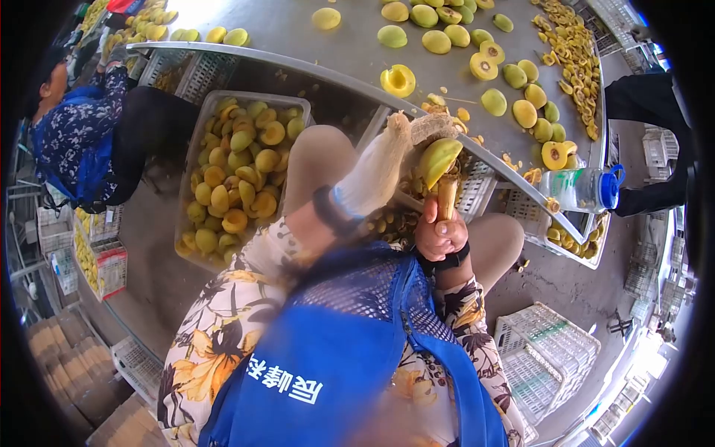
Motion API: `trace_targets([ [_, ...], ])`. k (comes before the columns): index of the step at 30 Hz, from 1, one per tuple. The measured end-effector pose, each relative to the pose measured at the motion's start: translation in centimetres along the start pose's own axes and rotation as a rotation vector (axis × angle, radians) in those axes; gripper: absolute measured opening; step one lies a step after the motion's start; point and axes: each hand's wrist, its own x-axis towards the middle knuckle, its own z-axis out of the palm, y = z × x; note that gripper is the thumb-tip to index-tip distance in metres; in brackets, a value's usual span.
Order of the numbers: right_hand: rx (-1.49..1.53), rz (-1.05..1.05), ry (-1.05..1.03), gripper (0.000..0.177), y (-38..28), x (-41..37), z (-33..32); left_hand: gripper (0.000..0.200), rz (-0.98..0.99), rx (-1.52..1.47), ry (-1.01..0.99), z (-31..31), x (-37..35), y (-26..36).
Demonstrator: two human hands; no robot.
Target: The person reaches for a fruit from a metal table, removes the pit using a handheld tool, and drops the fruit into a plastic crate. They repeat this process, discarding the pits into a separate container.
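My left hand (376, 167) wears a whitish knit glove, stained brown at the fingers. Those fingers curl over a green-yellow peach (441, 158) at the table's near edge. Bare fingers of my right hand (442, 237) wrap round a wooden-handled tool (447, 195), which points up at the underside of the peach. Its working end is hidden by the fruit. On the metal table (328, 56), just beyond my hands, rests a cut peach half (398, 80) with its hollow facing up. Scraps of flesh lie beside my left fingers.
Whole and cut peaches (494, 102) spread across the table, with peel scraps (570, 59) heaped at right. A crate full of peaches (242, 171) stands left of my knees. A plastic bottle (581, 188) is at the right edge. White crates (547, 350) sit behind right. A co-worker (82, 141) sits at left.
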Motion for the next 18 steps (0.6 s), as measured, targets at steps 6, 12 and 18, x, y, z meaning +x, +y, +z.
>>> trace_targets([
  [6, -0.174, 0.062, 0.228, 0.012, 0.9, 0.5, 0.6, 0.036, -0.003, 0.290, 0.199, 0.1, 0.6, -0.9],
  [12, -0.598, 0.023, 0.644, 0.014, 3.2, 2.2, 4.2, 0.020, -0.298, -0.276, 0.276, -0.8, 1.6, -1.0],
  [18, -0.889, -0.028, 0.697, 0.013, 4.0, 2.8, 2.3, 0.023, -0.272, -0.081, 0.387, -0.8, 2.0, -1.4],
])
